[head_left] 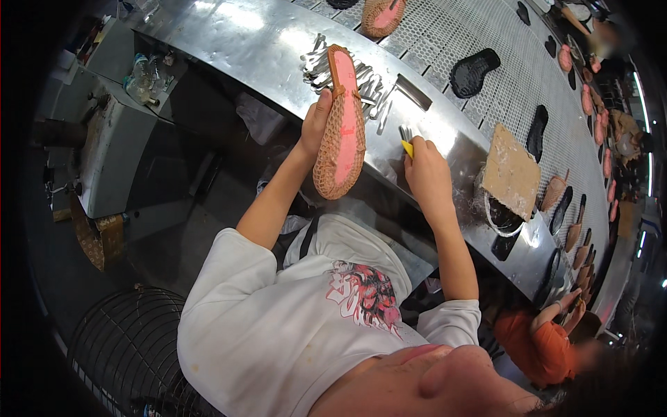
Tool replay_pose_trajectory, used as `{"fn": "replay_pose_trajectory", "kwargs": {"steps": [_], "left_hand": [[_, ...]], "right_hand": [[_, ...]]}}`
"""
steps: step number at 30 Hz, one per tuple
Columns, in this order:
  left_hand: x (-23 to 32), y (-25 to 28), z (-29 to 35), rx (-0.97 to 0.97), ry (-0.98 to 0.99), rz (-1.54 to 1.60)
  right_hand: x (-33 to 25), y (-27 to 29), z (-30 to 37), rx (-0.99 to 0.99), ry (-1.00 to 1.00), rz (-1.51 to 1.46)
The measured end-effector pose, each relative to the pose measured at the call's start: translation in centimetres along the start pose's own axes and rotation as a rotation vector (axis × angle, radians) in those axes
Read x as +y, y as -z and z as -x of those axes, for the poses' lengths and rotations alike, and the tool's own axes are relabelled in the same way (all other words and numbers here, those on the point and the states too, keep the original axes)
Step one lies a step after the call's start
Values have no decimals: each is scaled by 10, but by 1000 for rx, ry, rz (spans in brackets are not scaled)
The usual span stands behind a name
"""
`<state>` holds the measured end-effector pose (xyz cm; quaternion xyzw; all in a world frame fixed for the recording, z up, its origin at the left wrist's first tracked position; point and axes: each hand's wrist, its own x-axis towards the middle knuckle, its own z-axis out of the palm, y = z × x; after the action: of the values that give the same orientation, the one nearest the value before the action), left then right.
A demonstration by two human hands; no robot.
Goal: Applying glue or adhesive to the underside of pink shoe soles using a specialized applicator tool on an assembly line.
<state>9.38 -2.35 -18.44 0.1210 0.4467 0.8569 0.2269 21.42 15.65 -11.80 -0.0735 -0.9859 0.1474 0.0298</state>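
While the left hand (316,130) clamps one woven tan shoe (345,128) by its side edge, thumb up along it and the other fingers hidden behind, the right hand (429,174), just right of the shoe, has fingers curled in and pinches a yellow tool (408,148); can't tell if its tip touches anything. Shoe is held up over the near edge of the metal table (451,132), pink bottom toward the camera, wide end down. Right behind the shoe's narrow end: loose pile of shiny metal pieces (375,94). Right of the shoe, past the pile: rectangular slot (414,92) in the tabletop. Farther right of it: tan board (511,169). Beyond the shoe: mesh belt (445,31) carrying a black sole (475,73). Second woven shoe (381,19) above it, up at the belt. Well left of the shoe: clear bottles (141,80).
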Motion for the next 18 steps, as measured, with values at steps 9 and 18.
{"fn": "replay_pose_trajectory", "kwargs": {"steps": [9, 18], "left_hand": [[0, 2, -1, -40, -11, 39], [7, -7, -1, -36, -27, 61]], "right_hand": [[24, 7, 4, 72, -202, 158], [19, 19, 16, 221, -134, 253]]}}
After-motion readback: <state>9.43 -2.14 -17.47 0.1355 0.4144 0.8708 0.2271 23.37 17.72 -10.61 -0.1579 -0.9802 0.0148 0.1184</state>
